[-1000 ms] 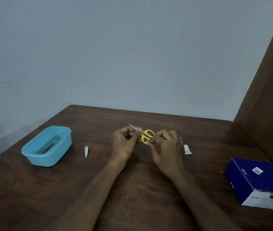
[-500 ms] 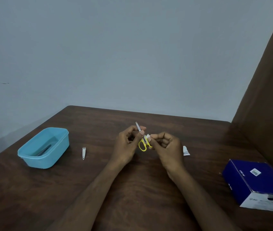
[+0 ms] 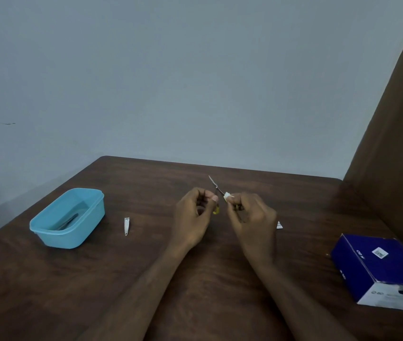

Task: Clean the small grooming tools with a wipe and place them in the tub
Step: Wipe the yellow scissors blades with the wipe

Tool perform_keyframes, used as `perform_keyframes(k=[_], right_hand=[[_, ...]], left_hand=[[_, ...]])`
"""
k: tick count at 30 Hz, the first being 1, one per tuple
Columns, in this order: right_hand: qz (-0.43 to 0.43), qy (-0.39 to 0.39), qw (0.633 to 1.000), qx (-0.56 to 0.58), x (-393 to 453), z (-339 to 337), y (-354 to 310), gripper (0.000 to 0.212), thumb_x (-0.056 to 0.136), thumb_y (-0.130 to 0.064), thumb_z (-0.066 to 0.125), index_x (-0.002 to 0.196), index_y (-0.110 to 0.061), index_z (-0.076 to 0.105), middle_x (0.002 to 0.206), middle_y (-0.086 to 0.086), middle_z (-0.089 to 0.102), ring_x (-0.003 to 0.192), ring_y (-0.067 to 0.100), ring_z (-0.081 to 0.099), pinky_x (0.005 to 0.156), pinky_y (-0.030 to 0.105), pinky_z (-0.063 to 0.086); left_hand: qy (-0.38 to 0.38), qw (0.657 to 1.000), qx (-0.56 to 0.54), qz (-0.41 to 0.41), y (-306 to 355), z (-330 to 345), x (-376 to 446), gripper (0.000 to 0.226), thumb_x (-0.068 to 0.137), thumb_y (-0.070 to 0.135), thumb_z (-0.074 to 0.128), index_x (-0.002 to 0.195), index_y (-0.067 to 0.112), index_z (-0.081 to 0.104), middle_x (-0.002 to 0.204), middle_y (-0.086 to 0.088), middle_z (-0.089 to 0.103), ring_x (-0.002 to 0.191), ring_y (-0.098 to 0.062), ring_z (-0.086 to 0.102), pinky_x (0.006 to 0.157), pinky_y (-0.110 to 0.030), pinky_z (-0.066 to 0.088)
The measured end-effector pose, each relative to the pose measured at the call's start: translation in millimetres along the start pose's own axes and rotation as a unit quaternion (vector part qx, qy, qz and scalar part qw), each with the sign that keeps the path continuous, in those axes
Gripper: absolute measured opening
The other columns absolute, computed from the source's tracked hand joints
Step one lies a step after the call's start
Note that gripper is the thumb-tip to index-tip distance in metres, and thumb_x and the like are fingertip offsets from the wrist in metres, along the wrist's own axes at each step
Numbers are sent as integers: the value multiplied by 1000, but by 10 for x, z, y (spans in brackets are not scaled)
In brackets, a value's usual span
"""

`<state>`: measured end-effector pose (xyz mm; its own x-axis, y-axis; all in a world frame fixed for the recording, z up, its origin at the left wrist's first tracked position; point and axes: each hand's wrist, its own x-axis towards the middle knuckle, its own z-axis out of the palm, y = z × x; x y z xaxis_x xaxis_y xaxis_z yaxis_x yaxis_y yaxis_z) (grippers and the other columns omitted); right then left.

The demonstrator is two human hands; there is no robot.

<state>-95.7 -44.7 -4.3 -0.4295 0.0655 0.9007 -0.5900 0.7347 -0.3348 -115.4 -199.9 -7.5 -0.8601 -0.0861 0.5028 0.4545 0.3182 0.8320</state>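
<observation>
Yellow handles peek out from the left hand (image 3: 193,212), which grips the small scissors (image 3: 216,189) by their loops and points the blades up and away over the bench (image 3: 195,279). Right hand (image 3: 252,215) pinches a little folded wipe (image 3: 226,196) against the blade, right at the base near the pivot, so the wiping looks to be mid-stroke on this tool. Over on the left sits the blue tub (image 3: 68,217), and there's at least one dark, slim tool lying inside it already, though exactly what it is I can't make out. Between the tub and the hands, a nail clipper (image 3: 126,226) lies on the wood, untouched and by the look of it waiting its turn. So by my reckoning: one in, one being cleaned, one to go. A torn wrapper (image 3: 279,225) peeks from behind the right hand, and a dark blue box (image 3: 380,269) sits at the near right.
</observation>
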Motion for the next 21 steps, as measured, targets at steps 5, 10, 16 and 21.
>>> perform_keyframes(k=[5, 10, 16, 21], right_hand=[[-76, -15, 996, -32, 0, 57, 18, 12, 96, -5, 69, 84, -5, 69, 86, 5, 69, 80, 23, 61, 70, 30, 48], [-139, -50, 988, -46, -8, 105, -25, 8, 95, 1, 69, 90, -4, 72, 90, 4, 70, 84, 26, 63, 68, 39, 55], [-138, -126, 982, -27, -25, 138, -61, 6, 94, -10, 68, 99, -10, 72, 108, 0, 72, 100, 30, 59, 79, 47, 55], [3, -65, 994, 93, 5, -11, -174, 14, 94, -3, 77, 96, -15, 71, 101, -7, 71, 95, 16, 64, 84, 28, 51]], left_hand=[[-14, 1000, 1, 12, -38, -7, -2, 11, 106, 28, 67, 99, 26, 76, 91, 8, 76, 85, -7, 73, 79, -27, 60], [-34, 979, -172, -104, -39, 42, 31, 36, 107, 38, 64, 102, 7, 80, 93, -1, 79, 91, -17, 75, 87, -38, 61], [14, 921, -330, -205, 16, 17, 72, 22, 107, 2, 57, 100, 4, 77, 84, -4, 73, 71, -9, 67, 66, -21, 58], [38, 937, -291, -189, -50, -61, 133, 22, 108, 10, 59, 100, 5, 79, 102, 2, 80, 78, -10, 68, 71, -24, 58]])
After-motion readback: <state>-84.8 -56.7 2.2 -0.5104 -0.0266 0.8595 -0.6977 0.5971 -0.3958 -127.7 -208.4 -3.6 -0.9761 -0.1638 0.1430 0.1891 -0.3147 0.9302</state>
